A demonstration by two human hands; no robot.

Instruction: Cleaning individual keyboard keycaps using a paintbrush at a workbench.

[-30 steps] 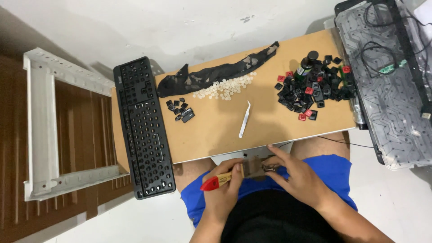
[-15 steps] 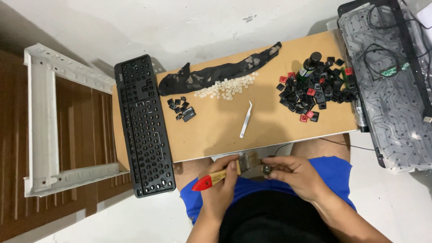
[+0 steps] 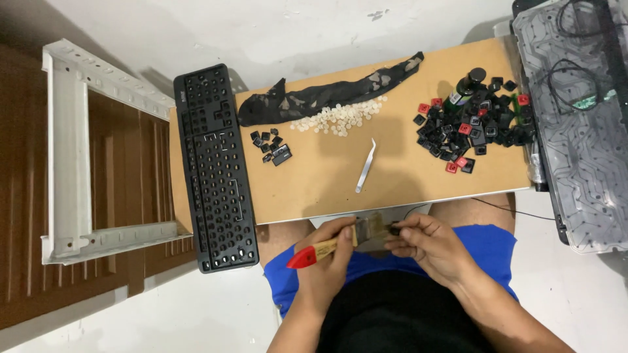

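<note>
My left hand (image 3: pixel 327 255) grips a paintbrush (image 3: pixel 330 245) with a wooden handle and a red tip, its bristles pointing right. My right hand (image 3: pixel 428 245) pinches a small black keycap (image 3: pixel 394 229) against the bristles, just below the near edge of the wooden board (image 3: pixel 327 189). Both hands hover over my lap, above blue shorts.
On the board lie metal tweezers (image 3: pixel 365 167), a pile of black and red keycaps (image 3: pixel 474 127) around a dark bottle (image 3: pixel 466 87), a few keycaps (image 3: pixel 271 147), white rubber domes (image 3: pixel 337 117) and a dark cloth (image 3: pixel 327 95). A stripped black keyboard frame (image 3: pixel 214 167) is left, a circuit membrane (image 3: pixel 579 111) right.
The camera view shifted slightly. My hands stayed over my lap, with the brush shifting a little against the keycap.
</note>
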